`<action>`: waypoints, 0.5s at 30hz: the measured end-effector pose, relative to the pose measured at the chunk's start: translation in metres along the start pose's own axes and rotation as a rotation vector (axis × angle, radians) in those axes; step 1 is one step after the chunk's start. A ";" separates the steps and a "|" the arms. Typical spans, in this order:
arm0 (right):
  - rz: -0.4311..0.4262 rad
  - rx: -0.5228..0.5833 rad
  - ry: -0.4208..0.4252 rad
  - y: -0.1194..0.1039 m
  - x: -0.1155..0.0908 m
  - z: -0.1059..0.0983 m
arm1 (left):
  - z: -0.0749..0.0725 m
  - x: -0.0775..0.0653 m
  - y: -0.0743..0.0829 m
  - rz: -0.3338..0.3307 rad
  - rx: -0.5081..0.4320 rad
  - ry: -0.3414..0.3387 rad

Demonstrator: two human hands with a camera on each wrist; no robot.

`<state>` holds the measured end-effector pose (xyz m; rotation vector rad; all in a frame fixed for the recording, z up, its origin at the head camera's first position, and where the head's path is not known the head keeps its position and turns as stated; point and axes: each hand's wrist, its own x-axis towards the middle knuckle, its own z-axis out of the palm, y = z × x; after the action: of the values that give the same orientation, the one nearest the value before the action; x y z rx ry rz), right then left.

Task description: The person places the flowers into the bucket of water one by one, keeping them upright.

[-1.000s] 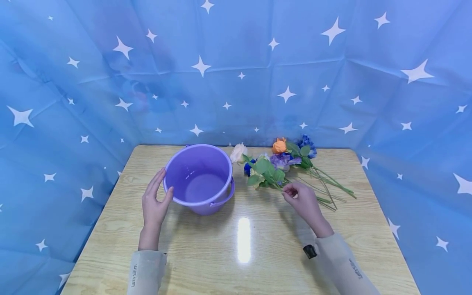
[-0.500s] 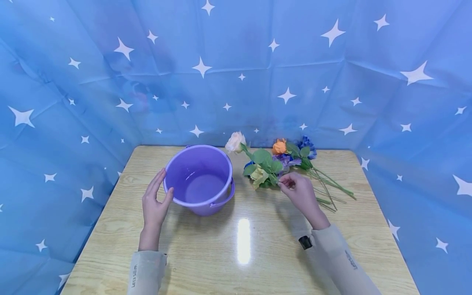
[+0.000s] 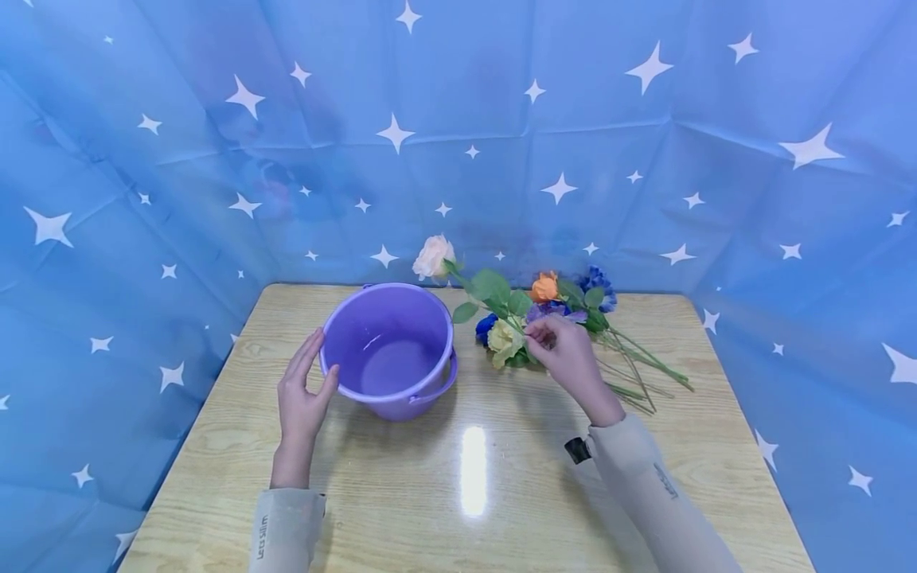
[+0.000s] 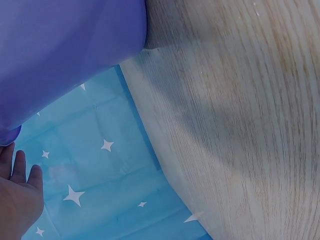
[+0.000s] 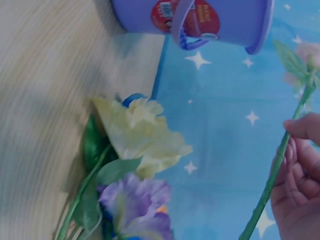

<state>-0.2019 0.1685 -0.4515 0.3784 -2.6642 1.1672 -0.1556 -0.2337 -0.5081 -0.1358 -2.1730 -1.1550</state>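
Note:
In the head view my right hand (image 3: 562,354) pinches the green stem of a pale pink artificial rose (image 3: 434,257) between thumb and fingers. The stem (image 5: 272,177) slants through that grip in the right wrist view, where the bloom is partly cut off. Raised off the table, the rose points toward a purple bucket (image 3: 394,395). My left hand (image 3: 301,394) touches the bucket's left rim with extended fingers, the thumb spread apart. In the left wrist view, fingertips (image 4: 20,162) lie near the rim, and the rest of the hand is out of frame.
A cream-yellow flower (image 3: 505,341), a purple flower (image 5: 135,205), an orange rose (image 3: 544,286) and blue flowers (image 3: 596,286) lie on the wooden table (image 3: 401,509). Several stems (image 3: 648,358) stretch rightward. A starry blue cloth (image 3: 458,103) surrounds the table.
My right hand has moved left and away from me, lifting the pink rose up and left off the pile and uncovering the cream-yellow flower. The left hand and bucket have stayed put.

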 end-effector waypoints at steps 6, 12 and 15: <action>-0.038 0.013 0.009 -0.013 0.009 0.007 | -0.001 0.000 0.002 -0.011 0.021 -0.014; -0.047 0.012 -0.005 -0.027 0.016 0.014 | -0.001 0.000 0.001 -0.015 0.035 0.001; -0.073 0.010 -0.003 -0.034 0.020 0.017 | 0.000 -0.001 0.002 -0.023 0.035 0.020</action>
<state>-0.2119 0.1310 -0.4336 0.4757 -2.6245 1.1593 -0.1543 -0.2324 -0.5072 -0.0846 -2.1813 -1.1258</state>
